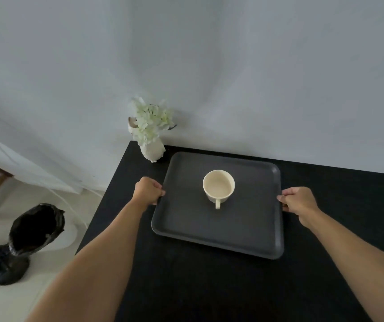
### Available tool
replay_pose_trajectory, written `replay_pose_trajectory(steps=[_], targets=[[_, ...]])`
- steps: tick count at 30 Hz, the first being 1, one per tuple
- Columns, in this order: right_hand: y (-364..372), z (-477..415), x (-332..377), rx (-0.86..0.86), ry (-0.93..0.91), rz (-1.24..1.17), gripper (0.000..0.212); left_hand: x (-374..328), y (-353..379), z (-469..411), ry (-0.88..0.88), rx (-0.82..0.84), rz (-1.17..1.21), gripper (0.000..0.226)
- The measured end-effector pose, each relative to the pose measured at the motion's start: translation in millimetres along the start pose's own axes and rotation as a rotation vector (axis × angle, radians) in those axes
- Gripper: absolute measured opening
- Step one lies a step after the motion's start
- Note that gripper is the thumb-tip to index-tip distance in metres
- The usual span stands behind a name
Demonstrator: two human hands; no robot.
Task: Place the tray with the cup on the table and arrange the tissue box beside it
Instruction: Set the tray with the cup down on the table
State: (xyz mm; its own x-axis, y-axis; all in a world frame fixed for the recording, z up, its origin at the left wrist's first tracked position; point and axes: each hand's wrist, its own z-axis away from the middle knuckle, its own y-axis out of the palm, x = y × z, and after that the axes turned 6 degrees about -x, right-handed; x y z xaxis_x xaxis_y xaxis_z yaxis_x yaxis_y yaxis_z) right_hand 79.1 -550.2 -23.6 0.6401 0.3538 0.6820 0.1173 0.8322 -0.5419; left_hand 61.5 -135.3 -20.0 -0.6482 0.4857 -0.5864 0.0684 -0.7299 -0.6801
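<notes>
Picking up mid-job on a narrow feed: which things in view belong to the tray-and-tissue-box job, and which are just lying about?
Job: dark tray, gripped by left hand and right hand; cream cup on it; black table. No tissue box in view.

Lying about: vase of white flowers, black bin bag on the floor.

Dim soft daylight, faint shadows, wide-angle bending at edges, mild softness

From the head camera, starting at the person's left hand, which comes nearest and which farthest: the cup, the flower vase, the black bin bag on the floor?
Measured from the left hand, which grips the tray's left edge:
1. Flower vase: just beyond the hand, at the table's far left corner.
2. Cup: to the right, mid-tray.
3. Black bin bag: far left, on the floor.
</notes>
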Motion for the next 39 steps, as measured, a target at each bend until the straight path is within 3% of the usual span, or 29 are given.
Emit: replay_pose_trajectory(steps=[10, 18, 28, 39], targets=[[13, -31, 7, -0.021, -0.015, -0.036, 0.011, -8, 15, -34, 0.006, -0.006, 0.015, 0.007], [18, -39, 2, -0.03, 0.0, -0.039, 0.012, -5, 25, -44, -0.005, -0.034, 0.018, 0.018], [19, -52, 4, -0.059, -0.005, -0.033, 0.012, -12, 30, -49, 0.011, -0.042, 0.034, 0.013], [16, -63, 3, -0.077, -0.027, -0.004, 0.011, -20, 36, -50, 0.009, -0.065, 0.041, 0.022]])
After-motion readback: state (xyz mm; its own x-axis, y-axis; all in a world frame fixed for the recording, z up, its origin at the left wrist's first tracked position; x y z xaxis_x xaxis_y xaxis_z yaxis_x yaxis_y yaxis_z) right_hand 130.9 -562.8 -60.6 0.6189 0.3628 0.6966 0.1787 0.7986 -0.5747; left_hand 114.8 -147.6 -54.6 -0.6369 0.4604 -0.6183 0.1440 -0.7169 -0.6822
